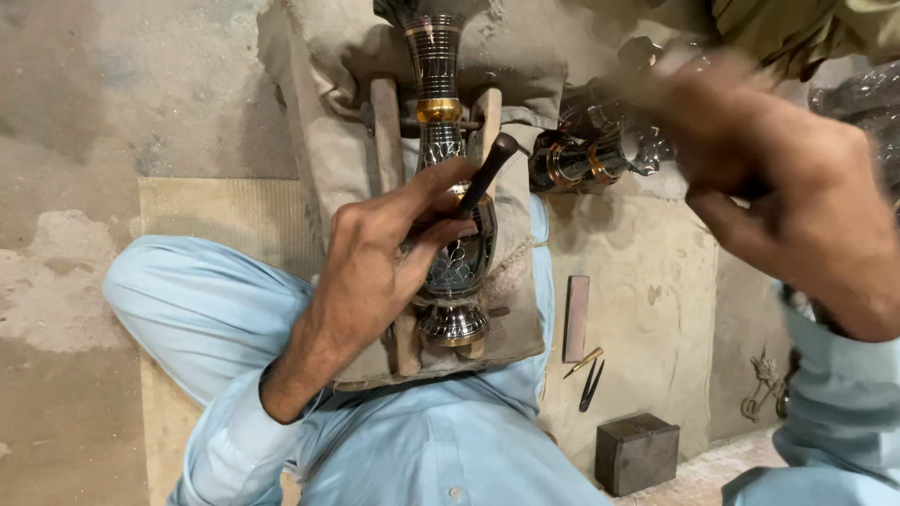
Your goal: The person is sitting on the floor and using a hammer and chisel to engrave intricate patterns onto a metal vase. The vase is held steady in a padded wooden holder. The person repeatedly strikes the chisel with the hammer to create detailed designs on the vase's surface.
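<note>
A dark engraved metal vase (448, 150) with a brass ring lies lengthwise on a wooden cradle (386, 122) over a cloth-covered block in my lap. My left hand (380, 258) rests on the vase's belly and grips a dark chisel (487, 173), its tip on the engraved surface. My right hand (787, 187) is raised at the right, blurred, fingers closed; whatever it holds is hidden by the blur.
Several finished dark vases (591, 155) lie behind the block at the right. On the floor sit a flat reddish stone (577, 319), small tweezers (589, 375) and a dark metal block (637, 452). A woven mat (216, 215) lies under my crossed legs.
</note>
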